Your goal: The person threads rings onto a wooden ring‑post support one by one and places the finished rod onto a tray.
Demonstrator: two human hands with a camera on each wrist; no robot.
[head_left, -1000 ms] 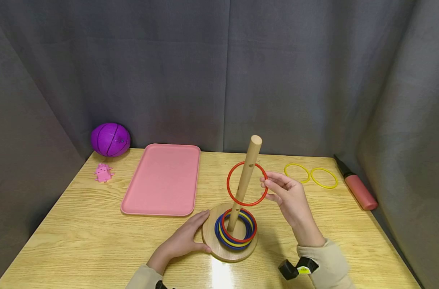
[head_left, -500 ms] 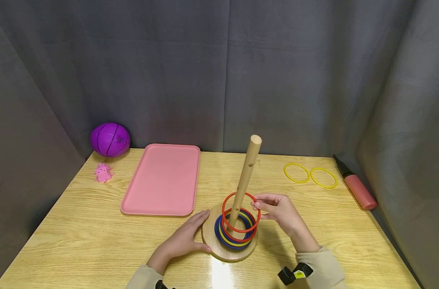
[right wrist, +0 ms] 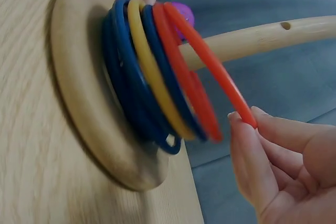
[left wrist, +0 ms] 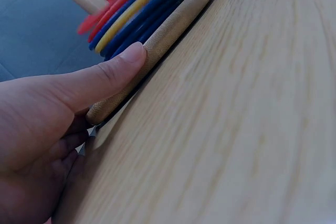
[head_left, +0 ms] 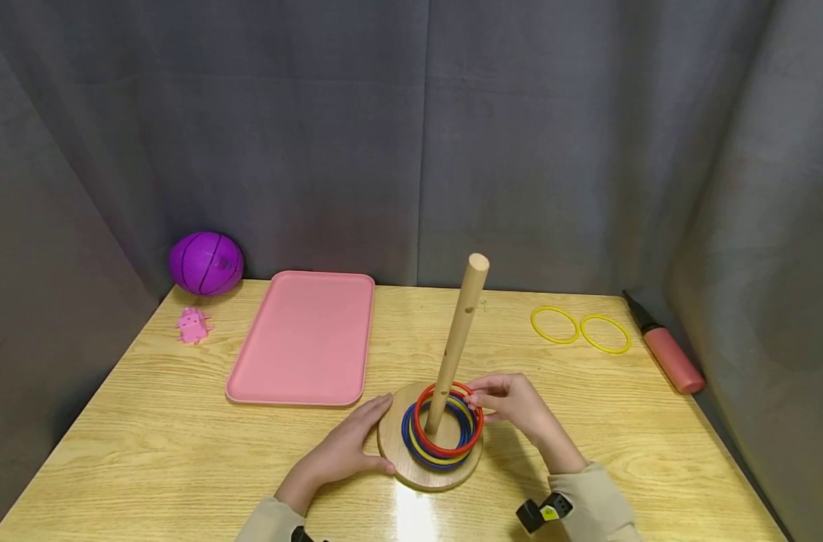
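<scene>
Low in the middle of the head view, the right hand [head_left: 513, 406] pinches the top red ring [head_left: 449, 418] at its right edge, thumb and fingertips [right wrist: 247, 129] closed on the thin hoop. That ring is already threaded over the wooden peg [head_left: 458, 339] and hangs tilted, its held side lifted, its far side down on the stack of rings [head_left: 438, 444] below. The right wrist view shows it plainly: blue, yellow, blue and another red lie against the round wooden base [right wrist: 84, 103], and the held ring leans away from them, not yet flat.

Just left of centre, the left hand [head_left: 343, 452] rests against the base's rim, the thumb [left wrist: 113, 72] pressed straight along its edge and the other fingers loosely curled below, steadying rather than gripping.

As it looks, most of the stacking is done: several rings sit on the peg and this one only needs letting go to settle. Two yellow rings [head_left: 579, 329] lie side by side on the table [head_left: 147, 452] in the upper right, well apart from the peg and untouched, so they appear to be what is left.

Further right lies a pink pump [head_left: 665, 352]. At the centre left sits a pink tray [head_left: 306, 339], with a small pink toy [head_left: 193, 325] and a purple ball [head_left: 206, 262] beyond it.
</scene>
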